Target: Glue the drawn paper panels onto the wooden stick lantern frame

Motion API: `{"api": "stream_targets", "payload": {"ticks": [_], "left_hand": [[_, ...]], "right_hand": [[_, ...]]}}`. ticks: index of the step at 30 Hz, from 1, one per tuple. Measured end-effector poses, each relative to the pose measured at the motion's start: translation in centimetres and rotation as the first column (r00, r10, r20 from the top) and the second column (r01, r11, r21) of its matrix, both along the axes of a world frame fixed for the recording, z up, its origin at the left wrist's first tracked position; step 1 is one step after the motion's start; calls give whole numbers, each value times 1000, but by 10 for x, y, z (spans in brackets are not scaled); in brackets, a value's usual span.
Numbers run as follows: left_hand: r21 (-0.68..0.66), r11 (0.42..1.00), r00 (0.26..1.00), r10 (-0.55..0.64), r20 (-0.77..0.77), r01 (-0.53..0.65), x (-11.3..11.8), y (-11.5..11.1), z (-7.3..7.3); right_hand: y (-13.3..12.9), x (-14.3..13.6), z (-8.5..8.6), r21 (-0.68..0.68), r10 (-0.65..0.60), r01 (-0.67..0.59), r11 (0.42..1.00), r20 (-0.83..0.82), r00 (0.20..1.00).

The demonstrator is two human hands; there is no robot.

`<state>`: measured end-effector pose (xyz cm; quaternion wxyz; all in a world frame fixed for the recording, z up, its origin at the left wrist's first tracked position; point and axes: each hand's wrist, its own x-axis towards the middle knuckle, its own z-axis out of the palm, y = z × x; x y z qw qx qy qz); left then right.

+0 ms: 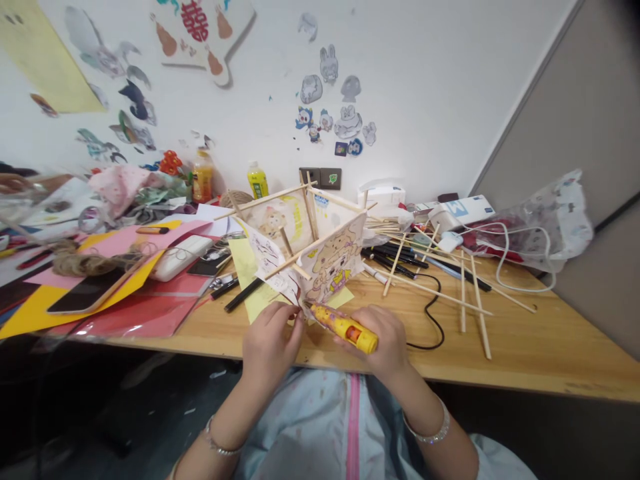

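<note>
Pale-blue cloth garment [300, 433] closest, with yellow plastic glue gun [345, 327] at near corner of flared white paper box with wooden-stick frame [333, 263]

Flared box: standing at front middle of pale-brown wooden table [540, 347], just beyond lap. Coloured cartoon drawings on near right panel, more drawing on inner faces. Stick ends crossing and jutting past top corners.

Left hand [270, 343]: thumb and forefinger pinched together on lower near corner of box. Right hand [383, 340]: wrapped around glue gun, finger ends partly hidden. Nozzle aimed at same corner, close beside left fingertips; cannot tell whether touching paper. Sparkling silver-coloured bracelet at right wrist [434, 430], thin one at left [223, 441].

Under box: pale-yellow paper sheet [243, 263]. Just left of it, thick black pen [245, 293], lying slantwise.

Right of box: looped thin black cord [434, 313], heap of black pens [395, 259], loose pale wooden sticks [463, 300] lying across one another. Farther right, white cable [503, 260] and crumpled clear plastic bag [565, 220].

Left of box: white oblong device [183, 259], dark-screened phone [90, 292] on orange and pink paper sheets, tangle of brown twine [83, 260].

Behind: orange-filled bottle [202, 177], yellow-green bottle [257, 180], dark wall socket [331, 178], white wall with cartoon cut-outs [349, 122].
</note>
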<state>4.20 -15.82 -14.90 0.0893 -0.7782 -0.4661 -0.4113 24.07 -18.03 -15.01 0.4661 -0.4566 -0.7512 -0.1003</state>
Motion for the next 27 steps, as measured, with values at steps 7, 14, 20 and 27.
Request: {"api": "stream_targets", "payload": {"ticks": [7, 14, 20, 27], "left_hand": [[94, 995, 997, -16, -73, 23, 5, 4, 2], [61, 998, 999, -14, -51, 17, 8, 8, 2], [-70, 997, 997, 26, 79, -21, 9, 10, 3], [-155, 987, 992, 49, 116, -30, 11, 10, 2]], "right_hand": [[0, 0, -3, -25, -3, 3, 1000, 11, 1000], [-3, 0, 0, -15, 13, -13, 1000, -40, 999], [-3, -1, 1, 18, 66, -64, 998, -127, 990], [-8, -1, -2, 107, 50, -40, 994, -90, 995]]}}
